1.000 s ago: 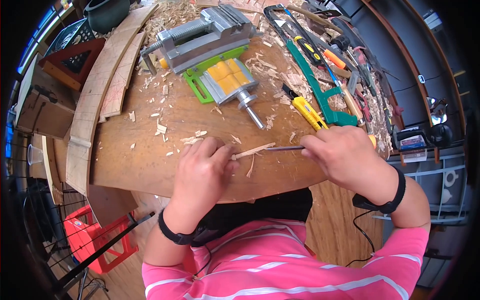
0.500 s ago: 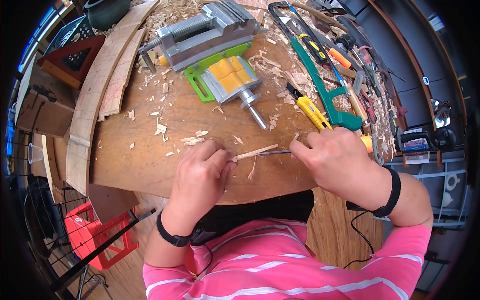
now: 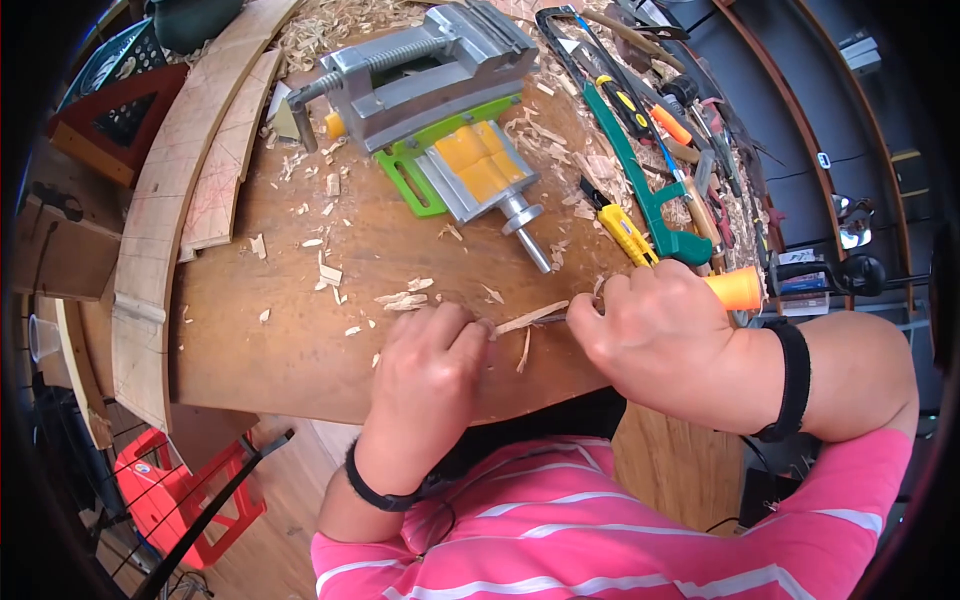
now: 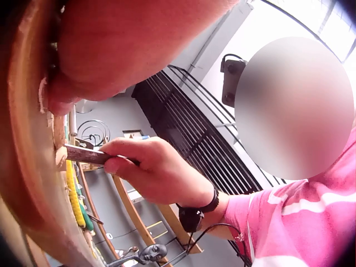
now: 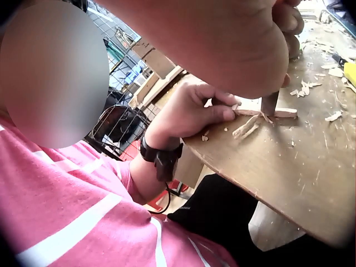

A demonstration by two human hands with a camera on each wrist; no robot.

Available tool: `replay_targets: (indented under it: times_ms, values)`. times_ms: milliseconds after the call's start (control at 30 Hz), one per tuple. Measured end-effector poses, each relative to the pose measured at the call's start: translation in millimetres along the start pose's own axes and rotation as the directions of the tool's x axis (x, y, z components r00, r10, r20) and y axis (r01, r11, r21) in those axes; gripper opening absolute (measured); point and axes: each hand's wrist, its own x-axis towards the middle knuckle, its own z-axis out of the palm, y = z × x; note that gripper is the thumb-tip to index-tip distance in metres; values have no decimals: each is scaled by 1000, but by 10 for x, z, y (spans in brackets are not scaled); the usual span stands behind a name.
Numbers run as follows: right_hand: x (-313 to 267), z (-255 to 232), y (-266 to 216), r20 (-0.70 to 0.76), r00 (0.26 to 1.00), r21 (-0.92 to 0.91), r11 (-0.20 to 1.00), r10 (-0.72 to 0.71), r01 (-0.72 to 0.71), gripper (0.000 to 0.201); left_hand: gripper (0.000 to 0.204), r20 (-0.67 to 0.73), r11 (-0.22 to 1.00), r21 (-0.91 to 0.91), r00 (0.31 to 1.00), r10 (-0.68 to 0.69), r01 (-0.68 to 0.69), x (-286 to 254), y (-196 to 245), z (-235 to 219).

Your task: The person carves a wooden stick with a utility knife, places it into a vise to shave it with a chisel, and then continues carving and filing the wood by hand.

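Near the table's front edge, my left hand [image 3: 430, 370] pinches one end of a thin wood strip [image 3: 530, 318] lying low over the tabletop. My right hand [image 3: 665, 325] grips a flat metal blade [image 4: 86, 154], whose end meets the strip in the left wrist view. From the right wrist view, the blade [image 5: 270, 104] crosses the strip [image 5: 283, 113], and a curled shaving [image 5: 246, 128] hangs beside it. An orange handle end [image 3: 737, 289] shows behind my right hand.
A metal vise [image 3: 430, 75] on a green base stands beyond the hands. A yellow cutter [image 3: 627, 235], a green saw [image 3: 655, 200] and other tools lie at the right among shavings. Long boards [image 3: 170, 220] lie at the left; a red stool [image 3: 180, 490] is below.
The right hand has moved left along the blade's line, closer to the left hand, and its forearm has swung outward. More of the orange end shows. The head view has shifted slightly.
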Motion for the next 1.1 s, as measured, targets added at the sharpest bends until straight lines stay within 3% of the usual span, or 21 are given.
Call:
replay_targets:
  times_ms: [100, 167, 200, 267, 300, 400, 433, 500, 533, 600, 800, 1100]
  values:
    - [113, -146, -73, 87, 996, -54, 998, -20, 24, 13, 17, -14, 1000, 4, 1000, -16, 16, -2, 12, -8]
    - [235, -304, -188, 206, 974, -322, 933, -96, 160, 15, 15, 61, 999, 42, 998, -30, 28, -9, 27, -39]
    - [301, -377, -217, 206, 974, -321, 934, -91, 155, 15, 15, 63, 999, 41, 998, -26, 23, -15, 32, -27]
    - [485, -486, -262, 352, 900, -390, 833, -259, 392, 17, 17, 34, 1000, 18, 999, -2, 1, -40, -21, -23]
    - [500, -475, -279, 354, 893, -388, 826, -277, 410, 17, 17, 29, 1000, 18, 999, -21, 21, -70, -35, -30]
    - [298, -335, -250, 222, 970, -337, 926, -95, 168, 19, 16, 34, 1000, -18, 999, -15, 16, -35, -23, -21]
    - [206, -263, -267, 216, 973, -343, 927, -80, 152, 19, 15, 29, 1000, -12, 1000, -12, 13, -40, -28, -8]
    - [22, -71, -326, 55, 997, -261, 965, 52, -36, 25, 14, 39, 1000, 1, 999, -11, 11, -49, -37, -11]
    - [-75, 35, -343, 53, 997, -251, 967, 57, -42, 25, 14, 28, 1000, -3, 1000, -13, 13, -50, -37, -6]
    - [-272, 243, -355, -205, 969, -146, 975, 135, -167, 30, 14, 32, 1000, -3, 999, -7, 8, -46, -41, 15]
    - [-571, 503, -307, -300, 925, 57, 972, 235, -228, 32, 20, -5, 999, 6, 999, -41, 41, -34, -14, 45]
    - [-409, 557, -252, -367, 914, 71, 985, 173, -158, 30, 20, 0, 999, 8, 999, -34, 34, -8, 7, 29]
